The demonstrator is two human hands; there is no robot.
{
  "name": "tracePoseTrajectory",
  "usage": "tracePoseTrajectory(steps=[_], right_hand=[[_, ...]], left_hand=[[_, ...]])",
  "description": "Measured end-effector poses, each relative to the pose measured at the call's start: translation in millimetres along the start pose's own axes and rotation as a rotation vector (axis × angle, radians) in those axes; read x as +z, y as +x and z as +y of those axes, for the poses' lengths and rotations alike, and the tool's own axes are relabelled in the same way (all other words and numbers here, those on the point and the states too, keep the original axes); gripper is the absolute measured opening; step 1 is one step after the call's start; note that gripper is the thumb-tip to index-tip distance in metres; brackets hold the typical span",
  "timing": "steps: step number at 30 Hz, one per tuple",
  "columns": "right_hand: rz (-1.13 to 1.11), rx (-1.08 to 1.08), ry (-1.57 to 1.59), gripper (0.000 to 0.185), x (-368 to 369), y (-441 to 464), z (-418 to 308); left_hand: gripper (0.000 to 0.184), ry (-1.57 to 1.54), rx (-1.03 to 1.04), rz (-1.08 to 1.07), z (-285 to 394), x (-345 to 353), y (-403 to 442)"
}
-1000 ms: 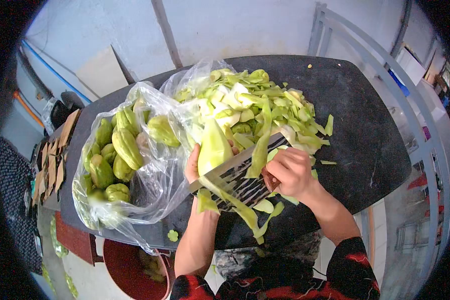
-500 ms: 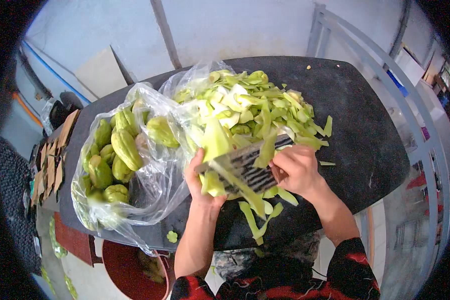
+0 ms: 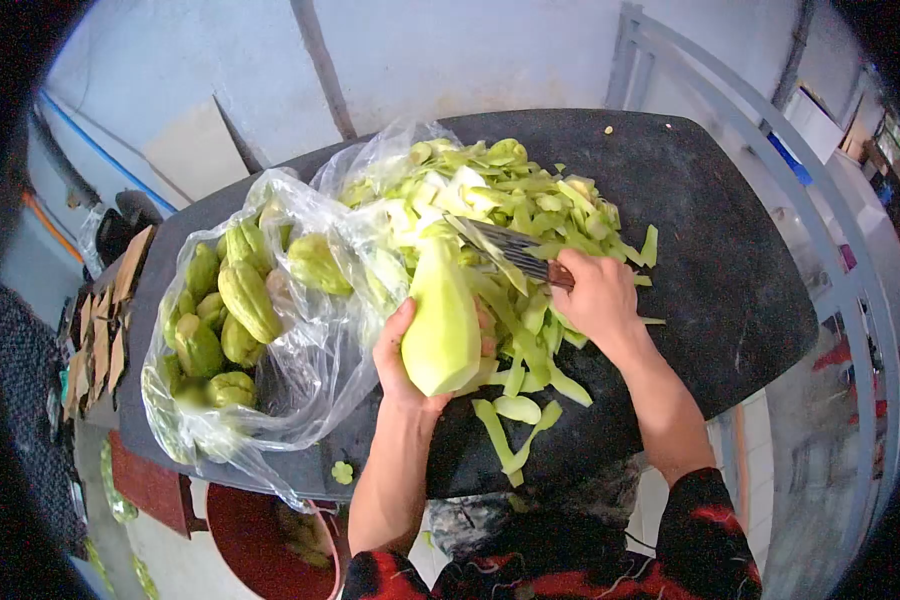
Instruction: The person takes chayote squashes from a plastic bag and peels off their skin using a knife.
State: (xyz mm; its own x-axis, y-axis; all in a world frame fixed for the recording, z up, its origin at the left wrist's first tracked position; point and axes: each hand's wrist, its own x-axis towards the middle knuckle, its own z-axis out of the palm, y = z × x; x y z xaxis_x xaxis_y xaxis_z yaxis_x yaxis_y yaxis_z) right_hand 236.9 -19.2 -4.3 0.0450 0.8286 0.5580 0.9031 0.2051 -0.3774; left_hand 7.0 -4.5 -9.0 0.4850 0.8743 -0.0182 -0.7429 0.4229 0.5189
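A peeled, pale green chayote (image 3: 442, 325) sits in my left hand (image 3: 400, 365), its narrow end pointing away from me. My right hand (image 3: 602, 300) is wrapped round the brown handle of a knife (image 3: 510, 245) with a broad, striped blade. The blade lies just beyond the chayote's narrow end, with a strip of peel along it. Behind both hands spreads a heap of green peelings (image 3: 530, 195), some strips hanging down near the chayote. To the left, a clear plastic bag (image 3: 320, 340) holds several unpeeled chayotes (image 3: 248, 300).
Everything lies on a dark table (image 3: 710, 250) with rounded corners. A red bucket (image 3: 260, 555) stands below its front left edge. Grey metal railing (image 3: 820, 190) runs along the right. Loose peel strips (image 3: 515, 430) lie near the table's front edge.
The knife has moved away from me, from across the chayote's body to past its narrow end. The chayote now shows fully in my left hand, its near end uncovered.
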Motion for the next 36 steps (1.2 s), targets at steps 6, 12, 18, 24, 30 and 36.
tracePoseTrajectory(steps=[6, 12, 18, 24, 30, 36], right_hand=[[-0.004, 0.05, -0.11, 0.017, -5.0, 2.1, -0.4], [0.005, 0.006, -0.212, 0.02, -2.4, 0.0, -0.3], [-0.016, 0.004, -0.24, 0.026, 0.1, -1.0, 0.4], [0.075, -0.106, -0.228, 0.035, 3.8, -5.3, 4.3], [0.083, -0.19, -0.265, 0.036, 3.4, -8.2, 6.2], [0.146, -0.288, -0.289, 0.02, 1.5, -9.2, 7.3]], left_hand=[[0.051, -0.116, 0.061, 0.053, 6.1, 0.2, 7.7], [0.051, 0.424, 0.292, 0.43, 5.9, -12.0, 19.8], [0.056, 1.587, 0.625, 0.477, 7.3, -26.7, 20.8], [0.055, 1.845, 0.875, 0.336, 5.6, -18.2, 18.7], [0.079, 2.313, 0.833, -0.072, -19.2, 27.9, 11.7], [0.082, 2.459, 0.776, -0.117, -23.7, 42.3, 29.8]])
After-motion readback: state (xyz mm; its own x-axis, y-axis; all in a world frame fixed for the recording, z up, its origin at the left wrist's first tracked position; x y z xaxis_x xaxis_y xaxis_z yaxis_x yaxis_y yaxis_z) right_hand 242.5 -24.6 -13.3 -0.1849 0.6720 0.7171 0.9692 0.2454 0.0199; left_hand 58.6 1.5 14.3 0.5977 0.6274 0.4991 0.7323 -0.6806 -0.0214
